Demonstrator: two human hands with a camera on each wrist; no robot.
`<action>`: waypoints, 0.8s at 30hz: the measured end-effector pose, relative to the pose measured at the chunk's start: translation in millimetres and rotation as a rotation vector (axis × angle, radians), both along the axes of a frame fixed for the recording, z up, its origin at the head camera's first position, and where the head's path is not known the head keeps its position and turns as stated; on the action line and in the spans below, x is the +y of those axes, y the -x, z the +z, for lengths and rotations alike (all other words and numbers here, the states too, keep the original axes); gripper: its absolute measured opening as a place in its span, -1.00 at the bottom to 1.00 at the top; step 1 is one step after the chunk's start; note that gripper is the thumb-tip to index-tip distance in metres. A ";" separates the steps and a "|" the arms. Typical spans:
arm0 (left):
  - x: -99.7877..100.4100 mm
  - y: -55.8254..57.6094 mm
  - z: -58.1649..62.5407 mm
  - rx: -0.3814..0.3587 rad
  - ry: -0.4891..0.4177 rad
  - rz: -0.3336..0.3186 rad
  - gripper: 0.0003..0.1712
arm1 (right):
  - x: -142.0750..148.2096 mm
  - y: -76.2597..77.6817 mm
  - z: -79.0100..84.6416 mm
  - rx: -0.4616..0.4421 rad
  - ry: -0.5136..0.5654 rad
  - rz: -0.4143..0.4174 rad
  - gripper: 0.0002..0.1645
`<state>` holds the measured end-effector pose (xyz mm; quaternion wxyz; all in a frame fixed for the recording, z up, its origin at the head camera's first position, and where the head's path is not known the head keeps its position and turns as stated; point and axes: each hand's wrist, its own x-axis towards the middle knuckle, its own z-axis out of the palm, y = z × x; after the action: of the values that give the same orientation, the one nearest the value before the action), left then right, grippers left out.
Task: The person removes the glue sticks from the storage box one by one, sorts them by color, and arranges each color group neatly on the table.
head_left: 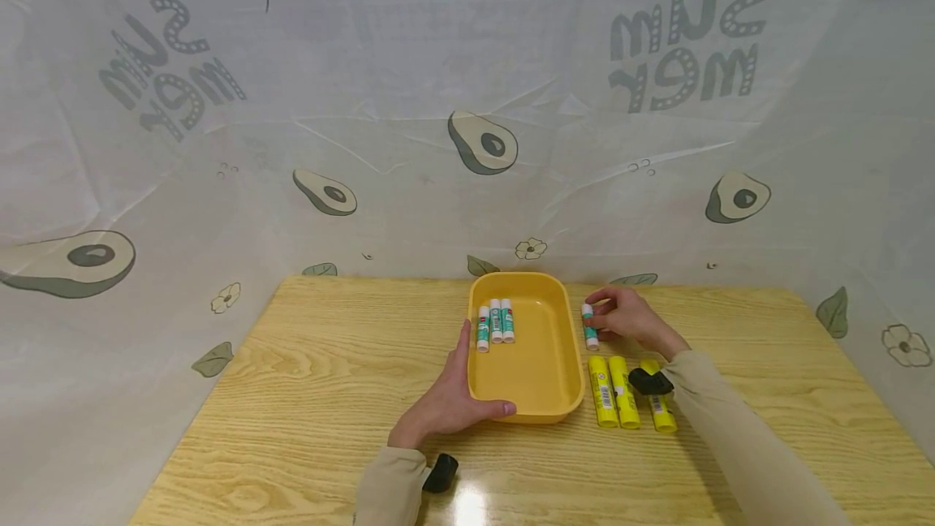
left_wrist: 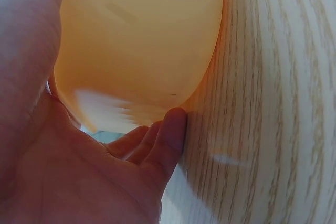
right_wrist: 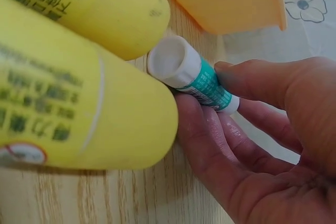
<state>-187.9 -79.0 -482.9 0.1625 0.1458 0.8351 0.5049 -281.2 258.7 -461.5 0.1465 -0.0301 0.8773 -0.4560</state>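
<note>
My left hand [head_left: 453, 398] grips the near-left corner of a yellow plastic bin [head_left: 558, 412], thumb along its front rim and fingers against the left outer wall. The left wrist view has those fingertips low on the wall, close to the tabletop. Just right of the bin, my right hand [head_left: 628, 316] pinches a small green-and-white glue stick [right_wrist: 202, 80] between thumb and fingers. Three similar glue sticks [head_left: 496, 321] lie side by side in the bin's far-left part. Below the right hand are three larger yellow glue sticks [head_left: 603, 392], one partly covered by the wrist strap.
The wooden table [head_left: 351, 347] meets a pale printed sheet [head_left: 409, 144] hanging behind it. Black straps [head_left: 650, 382] sit on both wrists over beige sleeves. In the right wrist view, two yellow glue sticks [right_wrist: 131, 108] loom close beside the fingers.
</note>
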 end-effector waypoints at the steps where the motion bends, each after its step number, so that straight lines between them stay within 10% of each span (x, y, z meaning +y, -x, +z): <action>1: 0.1 0.0 0.0 0.002 -0.002 -0.001 0.62 | 0.2 0.2 0.1 -0.003 0.002 -0.002 -0.42; 24: -0.5 -0.8 0.4 0.011 0.003 0.002 0.60 | 2.6 1.2 -1.0 -0.035 -0.012 0.000 -0.39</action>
<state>-187.1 -79.5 -482.5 0.1575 0.1474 0.8370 0.5029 -282.3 261.3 -462.5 0.1619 -0.0211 0.8773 -0.4512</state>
